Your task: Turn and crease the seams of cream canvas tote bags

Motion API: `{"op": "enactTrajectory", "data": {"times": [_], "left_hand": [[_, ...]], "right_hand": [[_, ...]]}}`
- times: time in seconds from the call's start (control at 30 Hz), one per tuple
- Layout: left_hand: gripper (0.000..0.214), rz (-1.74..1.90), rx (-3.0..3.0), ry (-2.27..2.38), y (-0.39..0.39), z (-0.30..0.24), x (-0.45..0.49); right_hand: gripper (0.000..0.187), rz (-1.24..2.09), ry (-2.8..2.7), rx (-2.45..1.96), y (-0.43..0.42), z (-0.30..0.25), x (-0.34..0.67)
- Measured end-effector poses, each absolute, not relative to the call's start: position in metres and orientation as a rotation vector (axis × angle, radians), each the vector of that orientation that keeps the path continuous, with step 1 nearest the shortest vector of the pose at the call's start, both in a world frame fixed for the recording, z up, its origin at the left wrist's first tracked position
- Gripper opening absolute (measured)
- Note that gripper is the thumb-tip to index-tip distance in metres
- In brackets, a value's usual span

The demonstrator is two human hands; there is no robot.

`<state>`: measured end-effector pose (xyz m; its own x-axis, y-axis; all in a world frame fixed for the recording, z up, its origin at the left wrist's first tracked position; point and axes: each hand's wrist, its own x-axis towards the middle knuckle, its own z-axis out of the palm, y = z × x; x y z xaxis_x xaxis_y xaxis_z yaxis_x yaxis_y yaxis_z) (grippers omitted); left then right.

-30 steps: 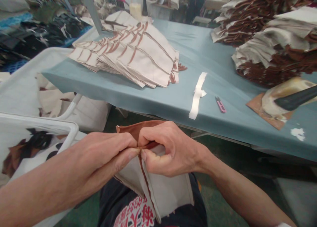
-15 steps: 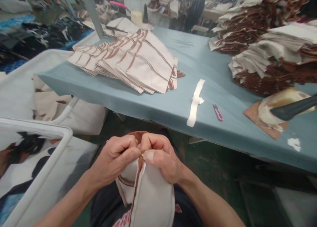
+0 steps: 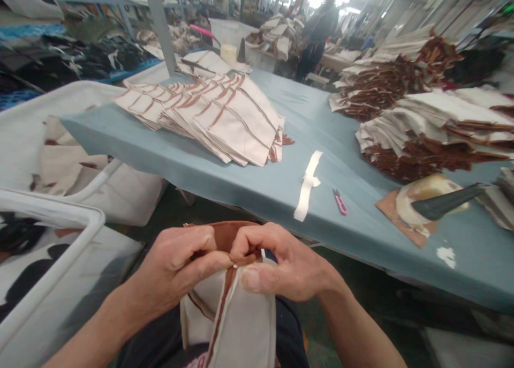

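Observation:
A cream fabric piece with brown seam strips and a brown inner side [image 3: 252, 314] hangs from both hands above my lap. My left hand [image 3: 184, 263] pinches its upper edge at the seam, thumb against curled fingers. On the other side of the seam, my right hand [image 3: 277, 263] grips the same edge, its thumb a little apart from the bent index finger. Between the thumbs the brown seam end shows, with a small light spot on it. The piece's lower end runs out of the picture.
On the blue-covered table [image 3: 257, 191] lie a fanned stack of cream pieces [image 3: 217, 116], a strip of white tape [image 3: 308, 186], pink thread snips [image 3: 340, 202] and an iron [image 3: 417, 202]. Brown-and-cream piles [image 3: 433, 137] stand right. White bins [image 3: 96, 212] flank the left. A person [image 3: 319, 36] stands beyond.
My right thumb has loosened from its tight pinch and the right hand has shifted slightly right. More of the brown inner side shows. The view has tilted up.

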<state>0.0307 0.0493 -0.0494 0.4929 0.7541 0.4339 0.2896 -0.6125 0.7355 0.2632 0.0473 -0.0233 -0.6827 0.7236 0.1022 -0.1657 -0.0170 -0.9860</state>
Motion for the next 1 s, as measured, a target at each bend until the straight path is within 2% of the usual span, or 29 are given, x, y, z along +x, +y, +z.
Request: {"op": "enactTrajectory", "data": {"times": [0.13, 0.3, 0.5, 0.63, 0.73, 0.83, 0.93, 1.0], "left_hand": [[0.045, 1.035, 2.111, 0.902, 0.048, -0.044, 0.035], [0.053, 0.913, 1.769, 0.895, 0.049, -0.038, 0.043], [0.061, 0.833, 1.726, 0.786, 0.041, -0.031, 0.031], [0.073, 0.828, 1.713, 0.779, 0.036, -0.024, 0.018], [0.075, 0.785, 1.652, 0.775, 0.04, -0.02, 0.01], [0.077, 0.762, 1.602, 0.833, 0.044, -0.018, 0.004], [0.079, 0.755, 1.64, 0.875, 0.045, -0.019, 0.004], [0.073, 0.736, 1.714, 0.853, 0.046, -0.021, 0.006]], "right_hand": [[0.055, 1.859, -1.475, -0.702, 0.045, -0.017, 0.251], [0.066, 1.873, -1.303, -0.589, 0.037, -0.031, 0.236], [0.056, 1.812, -1.562, -0.844, 0.034, -0.027, 0.249], [0.047, 1.593, -1.875, -0.881, 0.032, -0.009, 0.255], [0.049, 1.326, -1.874, -0.854, 0.033, -0.006, 0.262], [0.053, 1.175, -1.776, -0.861, 0.038, -0.018, 0.272], [0.061, 1.163, -1.74, -0.986, 0.05, -0.042, 0.282], [0.065, 1.165, -1.725, -1.072, 0.057, -0.06, 0.285]]}}
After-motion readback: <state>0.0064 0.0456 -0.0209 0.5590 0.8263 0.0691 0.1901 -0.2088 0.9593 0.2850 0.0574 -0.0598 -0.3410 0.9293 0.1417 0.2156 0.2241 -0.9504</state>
